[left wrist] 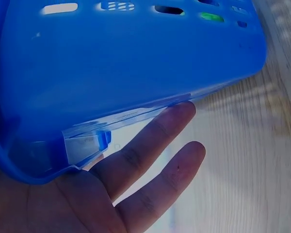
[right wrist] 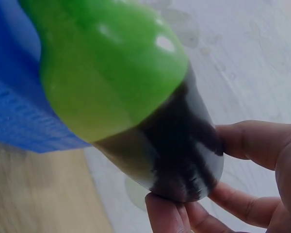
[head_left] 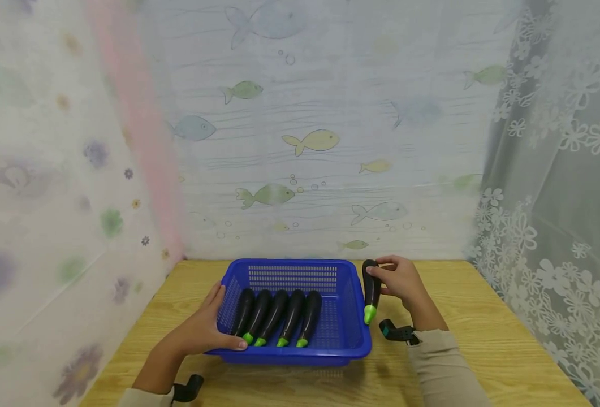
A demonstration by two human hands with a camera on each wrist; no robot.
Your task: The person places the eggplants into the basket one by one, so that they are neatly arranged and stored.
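Our right hand grips an eggplant by its dark upper end, fingers and thumb curled round it, at about 3 o'clock from the blue basket. The eggplant hangs close to upright, its green cap pointing down toward us, just outside the basket's right rim and above the wooden table. In the right wrist view the eggplant fills most of the picture, green cap nearest the lens, with our fingertips pinching the black end and a patch of the blue basket at 9 o'clock.

Our left hand rests on the basket's near left corner, at roughly 8 o'clock from its middle, thumb lying along the front rim. The left wrist view shows the fingers straight and spread under the basket's blue wall, touching it, not curled round it.

Inside the basket lie 5 eggplants in a row, side by side and touching or nearly so, all slanted the same way with green caps toward the front wall at 6 o'clock. They fill the left and middle of the floor; the right part is bare mesh.

A curtain printed with fish hangs at 12 o'clock behind the table, and white lace hangs at 3 o'clock.
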